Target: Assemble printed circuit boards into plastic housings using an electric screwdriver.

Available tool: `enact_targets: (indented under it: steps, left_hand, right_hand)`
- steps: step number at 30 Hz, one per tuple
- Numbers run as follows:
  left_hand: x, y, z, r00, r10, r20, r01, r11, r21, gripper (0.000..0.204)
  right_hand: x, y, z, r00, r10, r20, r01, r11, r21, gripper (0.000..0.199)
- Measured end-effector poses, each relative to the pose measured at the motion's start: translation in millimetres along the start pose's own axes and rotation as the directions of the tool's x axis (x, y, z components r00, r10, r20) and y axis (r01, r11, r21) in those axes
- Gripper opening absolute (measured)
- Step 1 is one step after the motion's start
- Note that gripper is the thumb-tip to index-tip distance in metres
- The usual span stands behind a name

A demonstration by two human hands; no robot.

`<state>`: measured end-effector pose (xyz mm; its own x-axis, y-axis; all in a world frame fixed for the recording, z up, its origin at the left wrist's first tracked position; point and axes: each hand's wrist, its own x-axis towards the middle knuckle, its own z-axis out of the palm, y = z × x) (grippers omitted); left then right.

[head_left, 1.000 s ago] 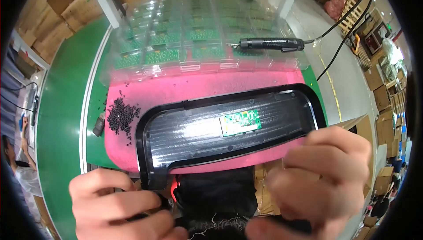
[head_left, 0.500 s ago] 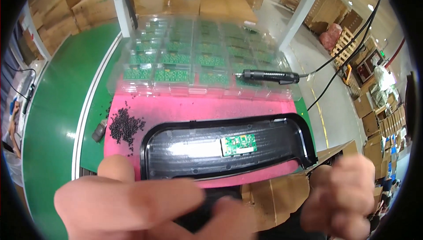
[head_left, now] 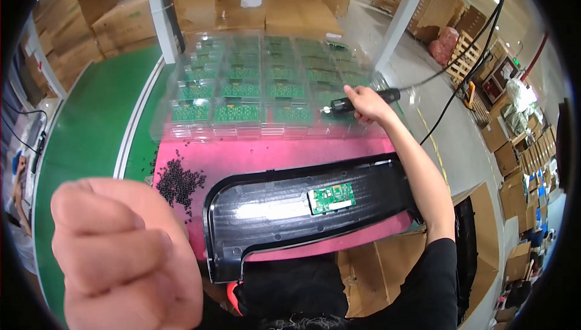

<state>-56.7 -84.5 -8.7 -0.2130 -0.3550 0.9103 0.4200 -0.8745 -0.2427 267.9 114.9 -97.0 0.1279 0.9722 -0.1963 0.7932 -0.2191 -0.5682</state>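
My right hand (head_left: 367, 105) reaches across to the far right of the table. Its fingers are wrapped round a black electric screwdriver (head_left: 390, 95) that lies over the clear trays, its tip pointing left. Close up at the lower left is my left hand (head_left: 124, 257), curled into a fist; anything inside it is hidden. In front of me rests a long black plastic housing (head_left: 266, 209), its hollow side up. A green circuit board (head_left: 331, 198) sits inside it, right of the middle. To the left of the housing is a pile of small black screws (head_left: 179, 183).
Clear plastic trays (head_left: 242, 112) of green boards are stacked along the back of the pink tabletop (head_left: 242, 148). A cable (head_left: 448, 63) runs from the screwdriver to the upper right. Open cardboard boxes (head_left: 387, 263) stand below the table's near edge. A white post (head_left: 402, 21) rises behind.
My right hand has gone from the near right up to the screwdriver and closed on it. The left hand has pulled left into a fist. The housing appears slightly turned in view.
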Motion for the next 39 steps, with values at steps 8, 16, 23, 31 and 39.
enact_targets:
  steps: [8,16,23,31,39]
  left_hand:
    - [-20.4,-41.8,28.4,0.868,-0.267,0.418,0.384,0.895,-0.225,0.042]
    - [-69.6,-38.3,69.5,0.113,-0.25,0.962,0.626,0.769,0.126,0.016]
    - [-88.5,-25.8,77.9,-0.059,-0.069,0.996,0.77,0.632,0.089,0.031]
    - [-103.0,-15.1,83.4,0.152,-0.069,0.986,0.79,0.609,-0.079,0.026]
    - [-104.2,-18.1,86.6,0.272,0.018,0.962,0.486,0.86,-0.153,0.024]
  right_hand:
    - [-73.4,-2.7,3.0,0.849,-0.24,-0.471,0.524,0.501,0.689,0.029]
    - [-150.1,-14.6,-8.7,0.639,-0.449,-0.624,0.711,0.037,0.702,0.052]
    - [-172.0,-13.5,-12.8,0.756,-0.479,-0.446,0.31,-0.339,0.889,0.031]
    - [-184.6,-19.5,-4.1,0.673,-0.536,-0.51,0.321,-0.409,0.854,0.042]
    - [-190.1,-16.6,-13.2,0.666,-0.566,-0.485,0.325,-0.366,0.872,0.063]
